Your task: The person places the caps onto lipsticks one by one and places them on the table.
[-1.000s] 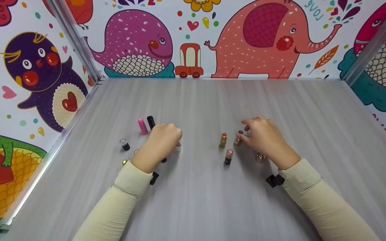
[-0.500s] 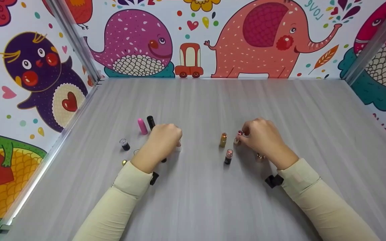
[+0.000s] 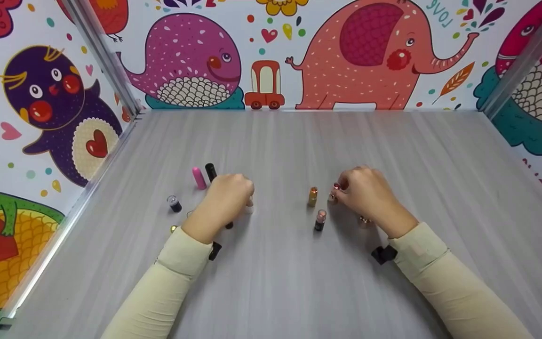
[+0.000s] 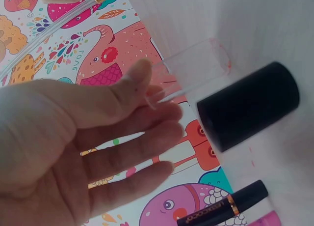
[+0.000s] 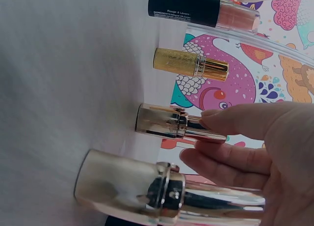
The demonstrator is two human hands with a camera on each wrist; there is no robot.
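My left hand point(image 3: 228, 197) pinches a clear lipstick cap point(image 4: 201, 64) at its upper rim between thumb and index finger. The other fingers lie loosely curled. Close beside that cap stands a black cap point(image 4: 250, 105), mostly hidden under the hand in the head view. With thumb and fingertips, my right hand point(image 3: 365, 190) grips the narrow upper part of a rose-gold lipstick tube point(image 5: 159, 120), whose wider base stands on the table. Nearer the right wrist camera is a larger gold lipstick tube point(image 5: 122, 186), partly under the hand in the head view.
Left of the right hand stand a gold lipstick point(image 3: 313, 197) and a black-based lipstick with pinkish top point(image 3: 320, 220). Beyond the left hand are a pink tube point(image 3: 199, 178), a black tube point(image 3: 211, 172) and a clear-topped black piece point(image 3: 174, 204). Printed panels point(image 3: 271, 47) wall the table.
My right hand's fingers have closed in on the upper part of the rose-gold lipstick tube. The left hand has stayed nearly in place.
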